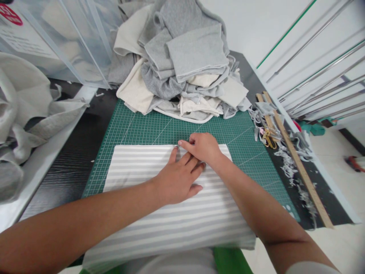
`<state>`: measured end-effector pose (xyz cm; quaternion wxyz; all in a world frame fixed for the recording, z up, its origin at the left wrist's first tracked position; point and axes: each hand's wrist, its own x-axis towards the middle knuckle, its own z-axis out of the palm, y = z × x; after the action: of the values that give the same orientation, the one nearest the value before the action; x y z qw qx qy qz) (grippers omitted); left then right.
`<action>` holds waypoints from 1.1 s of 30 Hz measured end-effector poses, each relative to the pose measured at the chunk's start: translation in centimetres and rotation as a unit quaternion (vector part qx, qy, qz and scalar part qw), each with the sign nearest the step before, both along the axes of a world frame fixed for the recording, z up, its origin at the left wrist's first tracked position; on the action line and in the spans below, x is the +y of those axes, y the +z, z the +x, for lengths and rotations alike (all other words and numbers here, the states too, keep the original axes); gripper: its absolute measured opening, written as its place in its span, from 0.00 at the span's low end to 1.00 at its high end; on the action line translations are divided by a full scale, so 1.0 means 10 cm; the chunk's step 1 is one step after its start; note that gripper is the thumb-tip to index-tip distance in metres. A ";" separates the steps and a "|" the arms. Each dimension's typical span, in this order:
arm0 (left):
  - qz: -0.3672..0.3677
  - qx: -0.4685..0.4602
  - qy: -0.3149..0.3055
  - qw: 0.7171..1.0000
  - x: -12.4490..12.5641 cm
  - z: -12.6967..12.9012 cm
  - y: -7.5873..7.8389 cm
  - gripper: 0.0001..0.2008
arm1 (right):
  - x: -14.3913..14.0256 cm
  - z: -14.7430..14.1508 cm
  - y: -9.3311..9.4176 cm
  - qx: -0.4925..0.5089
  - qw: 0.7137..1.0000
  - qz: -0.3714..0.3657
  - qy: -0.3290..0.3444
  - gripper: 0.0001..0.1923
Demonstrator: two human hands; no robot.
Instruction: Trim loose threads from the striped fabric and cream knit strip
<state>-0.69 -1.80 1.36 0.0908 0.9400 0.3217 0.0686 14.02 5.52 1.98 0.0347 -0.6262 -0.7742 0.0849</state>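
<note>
1. We see a flat piece of grey-and-white striped cloth (148, 167) lying on a green cutting mat with a grid of thin lines (137, 127). The cloth fills the middle and the 6 o'clock part of the view.
2. Our left hand (178, 179) lies flat on the striped cloth with the fingers spread a little. It presses down and holds nothing.
3. Our right hand (201, 146) sits at the top edge of the cloth, just at 1 o'clock from the left hand. The two hands touch.
4. The right thumb and first finger are pinched close together on something thin and shiny, maybe a pin (176, 145). It is too small for us to tell for sure.
5. At 12 o'clock there is a big messy pile of grey and cream cloth pieces (182, 64). Its front edge lies on the mat.
6. At 3 o'clock a long wooden ruler (296, 160) lies on the dark table (68, 160), well apart from the hands.
7. Small gold-coloured scissors (268, 137) lie beside the ruler, with grey cloth scraps (288, 160) all around them.
8. At 9 o'clock we see more crumpled pale cloth (25, 110).
9. At 11 o'clock stands a clear plastic box (71, 42).
</note>
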 end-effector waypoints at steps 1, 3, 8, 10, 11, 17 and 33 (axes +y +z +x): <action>-0.001 0.000 0.000 1.000 0.00 0.00 0.00 0.30 | 0.00 0.00 -0.01 0.002 1.000 0.002 -0.001 0.29; -0.003 -0.002 -0.001 1.000 0.00 0.00 0.00 0.30 | 0.00 0.00 -0.01 0.006 1.000 0.005 -0.006 0.29; -0.007 -0.006 -0.001 1.000 0.01 0.01 -0.01 0.30 | 0.01 0.00 -0.02 0.011 1.000 0.004 -0.009 0.29; -0.009 -0.007 0.000 1.000 0.00 0.01 -0.01 0.30 | 0.02 0.00 -0.02 0.009 1.000 0.004 -0.011 0.29; -0.009 -0.007 0.000 1.000 0.00 0.00 -0.01 0.29 | 0.02 0.00 -0.02 0.006 1.000 0.004 -0.013 0.28; -0.008 -0.005 0.001 1.000 0.00 0.00 -0.01 0.29 | 0.01 -0.01 -0.02 0.001 1.000 0.008 -0.017 0.28; 0.009 0.009 0.044 0.999 -0.06 0.01 -0.02 0.29 | 0.05 0.03 0.00 0.014 1.000 -0.019 0.003 0.31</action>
<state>-0.56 -2.41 1.21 0.0760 0.9263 0.3627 0.0675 14.32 6.06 2.02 0.0333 -0.6235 -0.7736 0.1078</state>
